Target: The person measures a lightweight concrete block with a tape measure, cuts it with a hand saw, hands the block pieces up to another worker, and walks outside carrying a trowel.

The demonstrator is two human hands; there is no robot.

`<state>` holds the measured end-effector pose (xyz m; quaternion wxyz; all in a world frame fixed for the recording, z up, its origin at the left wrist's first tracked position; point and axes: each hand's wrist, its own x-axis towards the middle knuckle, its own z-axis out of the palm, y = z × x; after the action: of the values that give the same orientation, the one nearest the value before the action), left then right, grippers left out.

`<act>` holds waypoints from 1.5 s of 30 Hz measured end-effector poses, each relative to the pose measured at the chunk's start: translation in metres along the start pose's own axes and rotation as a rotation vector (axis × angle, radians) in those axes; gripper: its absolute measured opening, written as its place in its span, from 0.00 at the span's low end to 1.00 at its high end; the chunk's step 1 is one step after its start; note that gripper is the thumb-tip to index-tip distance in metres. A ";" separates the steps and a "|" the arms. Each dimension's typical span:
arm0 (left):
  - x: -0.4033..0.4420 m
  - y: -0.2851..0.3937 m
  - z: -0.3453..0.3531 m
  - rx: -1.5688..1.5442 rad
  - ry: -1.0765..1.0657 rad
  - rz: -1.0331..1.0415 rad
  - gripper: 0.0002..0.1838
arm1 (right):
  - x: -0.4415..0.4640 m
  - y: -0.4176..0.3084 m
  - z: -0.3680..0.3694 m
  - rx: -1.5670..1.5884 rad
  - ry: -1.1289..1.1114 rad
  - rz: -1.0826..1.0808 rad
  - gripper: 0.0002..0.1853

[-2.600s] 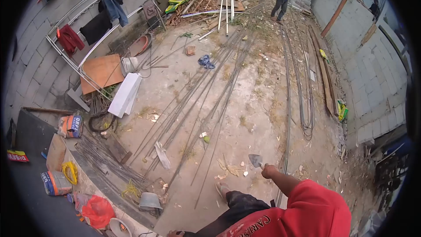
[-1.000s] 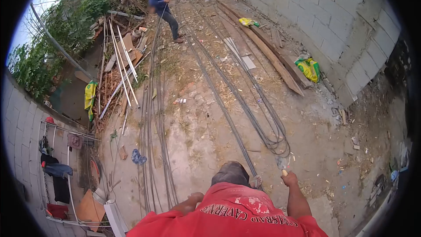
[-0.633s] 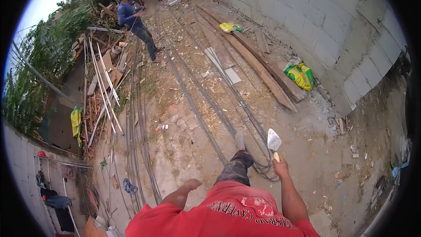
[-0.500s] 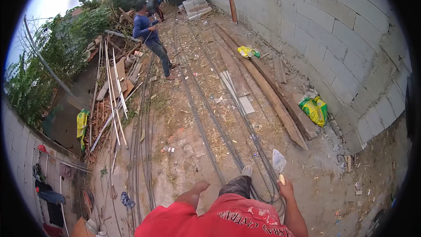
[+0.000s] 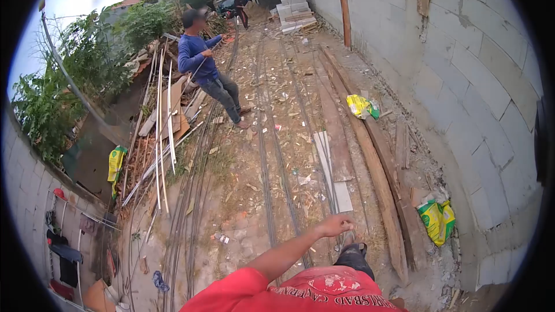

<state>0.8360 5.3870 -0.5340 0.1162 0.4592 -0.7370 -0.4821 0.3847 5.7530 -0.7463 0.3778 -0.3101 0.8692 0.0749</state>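
My left hand point(image 5: 337, 226) is stretched out in front of my body, over the ground near my foot. Its fingers are loosely bent and I see nothing held in them. Beneath and beside it run long thin steel bars point(image 5: 287, 188) lying along the ground. A pale flat board point(image 5: 342, 196) lies just beyond the hand. My right hand is out of view behind my red shirt point(image 5: 324, 289), and the trowel it held is hidden too.
A person in a blue top point(image 5: 196, 55) stands at the left, holding a long thin bar. Wooden planks point(image 5: 370, 162) and yellow-green bags point(image 5: 437, 219) lie along the block wall point(image 5: 462, 81). White pipes point(image 5: 160, 133) lean over debris at left. Another person point(image 5: 240, 8) is farther back.
My left arm has swung forward and to the right. My right hand with the trowel has dropped out of view. The camera has turned left and moved forward; the person in blue appears nearer.
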 end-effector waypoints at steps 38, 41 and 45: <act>0.752 -0.410 -1.015 -0.133 0.427 -0.321 0.24 | 0.483 -1.294 -0.244 -0.563 -0.281 -0.321 0.26; 0.812 -0.479 -1.057 -0.201 0.407 -0.321 0.22 | 0.557 -1.451 -0.261 -0.537 -0.217 -0.432 0.26; 0.815 -0.658 -1.067 -0.011 0.241 -0.760 0.33 | 0.685 -1.692 -0.276 -0.248 -0.189 -0.476 0.25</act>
<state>1.4133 4.0252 -0.7509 0.0176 0.7518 -0.4931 -0.4374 0.8662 3.9741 -0.8572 0.4231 -0.5411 0.7171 0.1184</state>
